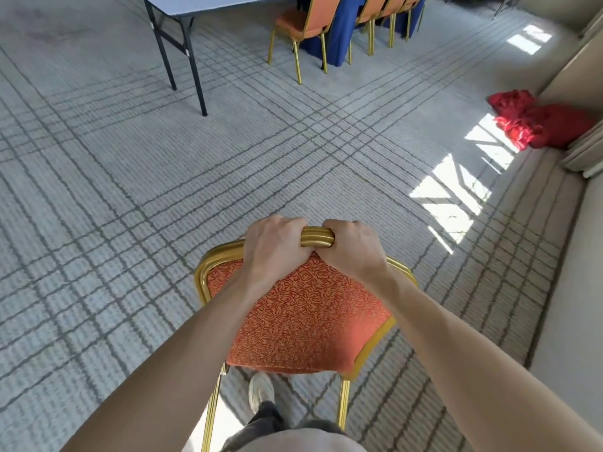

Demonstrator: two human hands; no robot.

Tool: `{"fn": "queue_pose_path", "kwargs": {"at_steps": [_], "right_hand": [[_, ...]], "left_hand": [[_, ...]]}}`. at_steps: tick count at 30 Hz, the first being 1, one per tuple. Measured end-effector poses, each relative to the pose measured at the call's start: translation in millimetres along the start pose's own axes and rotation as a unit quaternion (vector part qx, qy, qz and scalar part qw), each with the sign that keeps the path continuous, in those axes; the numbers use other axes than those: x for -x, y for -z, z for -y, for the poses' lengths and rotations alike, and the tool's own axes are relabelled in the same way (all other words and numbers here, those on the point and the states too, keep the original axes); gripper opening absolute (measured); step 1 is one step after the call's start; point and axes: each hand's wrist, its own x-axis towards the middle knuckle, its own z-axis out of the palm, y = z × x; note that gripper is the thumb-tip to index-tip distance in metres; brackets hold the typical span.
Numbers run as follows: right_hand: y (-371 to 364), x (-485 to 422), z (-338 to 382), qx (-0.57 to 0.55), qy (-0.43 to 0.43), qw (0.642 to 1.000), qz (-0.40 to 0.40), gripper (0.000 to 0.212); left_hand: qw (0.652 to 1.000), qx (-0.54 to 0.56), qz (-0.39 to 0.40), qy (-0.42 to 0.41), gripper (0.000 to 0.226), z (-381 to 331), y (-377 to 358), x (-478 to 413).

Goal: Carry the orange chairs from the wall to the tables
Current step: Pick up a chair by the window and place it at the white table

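An orange patterned chair (303, 321) with a gold metal frame is right in front of me, seen from behind and above. My left hand (272, 247) and my right hand (350, 247) both grip the gold top rail of its backrest, side by side, knuckles up. Far ahead, several more orange chairs (301, 26) stand along a table draped in blue cloth (339, 34). A bare folding table (208, 3) with black legs stands at the far left.
Grey carpet with a dark line grid covers the floor. A heap of red cloth (538, 120) lies at the right by a beige wall and curtain (584, 154). Sun patches fall on the carpet at the right. My foot (261, 391) shows under the chair.
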Motion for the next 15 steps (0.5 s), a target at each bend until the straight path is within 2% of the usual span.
{"fn": "queue_pose_path", "kwargs": {"at_steps": [5,11,15], "right_hand": [[3.2,-40.9,-14.2,-0.013,-0.028,0.999,0.019,0.009],[0.7,-97.9,-32.0,-0.015,-0.02,0.999,0.022,0.008],[-0.2,-138.5,-51.7,-0.057,0.018,0.995,0.082,0.01]], "left_hand": [[1.0,0.007,0.012,-0.003,0.018,8.8,-13.4,-40.5],[0.999,0.024,0.03,-0.004,0.021,26.1,-29.0,-93.3],[0.997,0.019,0.069,0.015,0.021,33.3,-42.7,-130.0]]}}
